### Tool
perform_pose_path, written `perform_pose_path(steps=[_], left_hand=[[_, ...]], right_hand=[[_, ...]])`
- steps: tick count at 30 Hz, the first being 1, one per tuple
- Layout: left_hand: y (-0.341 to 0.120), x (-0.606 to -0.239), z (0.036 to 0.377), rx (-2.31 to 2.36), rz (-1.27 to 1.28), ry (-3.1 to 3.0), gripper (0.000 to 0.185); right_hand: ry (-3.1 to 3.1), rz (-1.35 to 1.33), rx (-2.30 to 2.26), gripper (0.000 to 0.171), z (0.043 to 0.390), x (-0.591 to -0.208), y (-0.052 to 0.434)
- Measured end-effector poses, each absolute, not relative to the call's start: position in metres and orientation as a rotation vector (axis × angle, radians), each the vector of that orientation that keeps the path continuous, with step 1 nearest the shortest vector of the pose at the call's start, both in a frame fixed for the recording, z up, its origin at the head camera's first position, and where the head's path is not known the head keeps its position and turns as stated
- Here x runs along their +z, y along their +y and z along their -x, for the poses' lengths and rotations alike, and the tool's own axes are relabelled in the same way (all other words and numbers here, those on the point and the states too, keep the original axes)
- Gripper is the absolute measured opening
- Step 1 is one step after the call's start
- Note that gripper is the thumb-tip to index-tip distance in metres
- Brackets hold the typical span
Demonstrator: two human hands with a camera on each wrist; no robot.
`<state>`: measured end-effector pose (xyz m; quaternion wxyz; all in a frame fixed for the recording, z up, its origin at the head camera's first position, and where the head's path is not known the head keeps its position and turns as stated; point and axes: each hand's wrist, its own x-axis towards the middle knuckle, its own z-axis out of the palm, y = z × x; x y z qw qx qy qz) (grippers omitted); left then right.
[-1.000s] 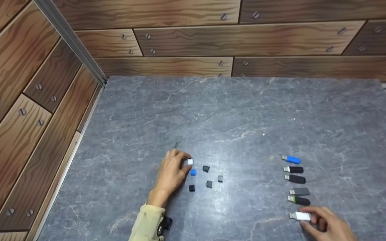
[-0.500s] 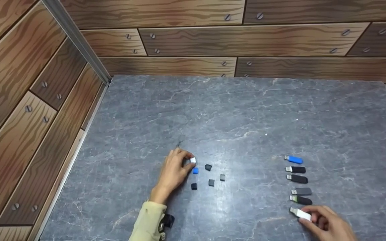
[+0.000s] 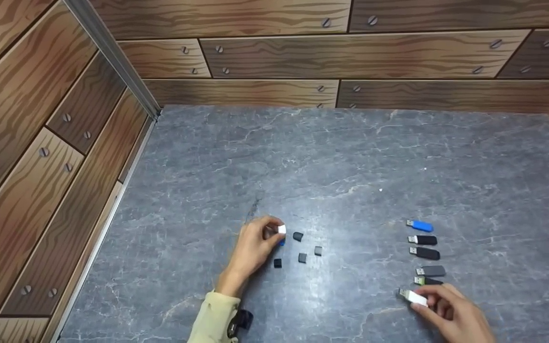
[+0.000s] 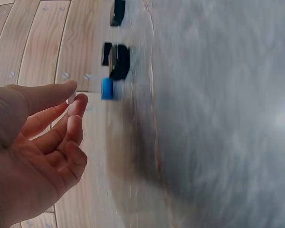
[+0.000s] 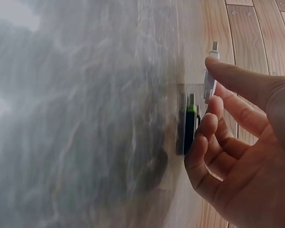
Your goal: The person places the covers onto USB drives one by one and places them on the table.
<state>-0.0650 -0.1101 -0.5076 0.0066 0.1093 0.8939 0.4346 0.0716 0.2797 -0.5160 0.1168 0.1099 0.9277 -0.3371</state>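
Observation:
My left hand (image 3: 253, 245) pinches a small white USB cap (image 3: 281, 229) between thumb and fingertips, raised over the table. Just below that cap a blue cap (image 4: 107, 89) peeks out, mostly covered in the head view. My right hand (image 3: 458, 309) grips a white USB stick (image 3: 416, 298) by its body, its metal plug pointing up and left. In the right wrist view this white stick (image 5: 210, 76) is held between thumb and fingers above the table. Behind the right fingers lies a black and green USB stick (image 3: 427, 281), partly hidden.
Dark caps lie right of my left hand, among them a black cap (image 3: 278, 263) and a grey cap (image 3: 318, 250). A column of sticks at right includes a blue USB stick (image 3: 420, 225) and a grey USB stick (image 3: 431, 271). Wood-patterned walls (image 3: 274, 57) border the grey table (image 3: 303, 157).
The left hand has lifted the white cap and shifted slightly right over the blue cap. The right hand has raised the white stick, tilted it and moved it left and away from me.

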Motion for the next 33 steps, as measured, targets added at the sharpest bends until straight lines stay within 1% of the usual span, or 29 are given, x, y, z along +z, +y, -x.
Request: perform_pose_path(steps=[6, 13, 23, 29, 33], left_hand=[[-0.107, -0.505, 0.058, 1.441, -0.294, 2.694, 0.018], [-0.099, -0.505, 0.050, 1.552, -0.316, 2.557, 0.019], [-0.086, -0.509, 0.038, 1.589, -0.328, 2.400, 0.020], [-0.077, -0.512, 0.027, 1.604, -0.405, 2.322, 0.019], [-0.071, -0.516, 0.017, 1.606, -0.448, 2.257, 0.018]], right_hand=[[2.729, -0.299, -0.995, 0.028, -0.068, -0.511, 0.271], [2.555, -0.376, -1.045, 0.035, -0.058, -0.509, 0.261], [2.473, -0.301, -1.278, 0.029, -0.052, -0.512, 0.248], [2.461, -0.274, -1.386, 0.027, -0.048, -0.513, 0.240], [2.474, -0.201, -1.426, 0.022, -0.048, -0.513, 0.233]])
